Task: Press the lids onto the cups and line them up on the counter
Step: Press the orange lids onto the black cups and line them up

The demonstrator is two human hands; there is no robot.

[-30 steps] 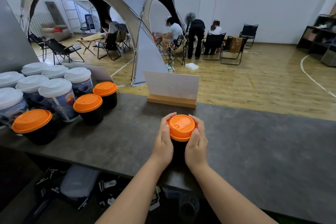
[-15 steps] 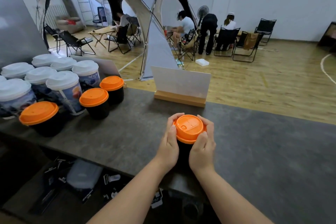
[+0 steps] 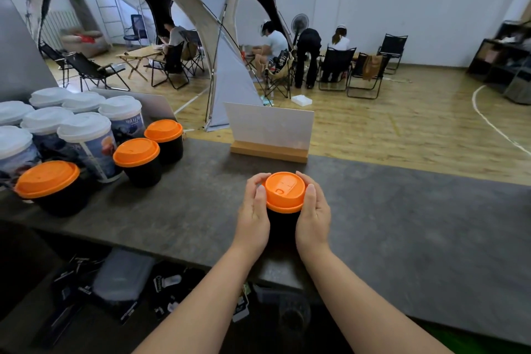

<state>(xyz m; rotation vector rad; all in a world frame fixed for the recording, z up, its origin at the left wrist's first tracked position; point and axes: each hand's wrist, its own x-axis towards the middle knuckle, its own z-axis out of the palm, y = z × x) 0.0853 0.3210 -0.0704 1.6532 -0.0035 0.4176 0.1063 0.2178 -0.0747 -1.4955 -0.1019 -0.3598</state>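
1. While both hands stay cupped round the black cup [image 3: 283,224], the lid [image 3: 284,191] has turned between them: its drink tab, which faced up and right a second ago, now points toward the person.
2. Thumbs have shifted too. A second ago they lay over the near rim of the lid; now the left hand [image 3: 254,217] has its thumb raised along the left edge, and the right hand [image 3: 313,215] has its thumb against the right edge, fingers curled round the back.
3. Both hands are closed on the cup and lid together, palms against the black wall, neither one open.
4. The cup has not travelled. It stands upright on the worktop [image 3: 402,224], near the front edge, in front of the card stand [image 3: 268,131] and well apart from the other cups.
5. My reading: the rim is being worked round, section by section, to seat it. The lid looks level all round, so the press seems nearly finished.
6. Three more orange-lidded cups [image 3: 138,159] already stand in a diagonal row at the left, beside the white-lidded cups [image 3: 83,138]. This cup still has to join that row.
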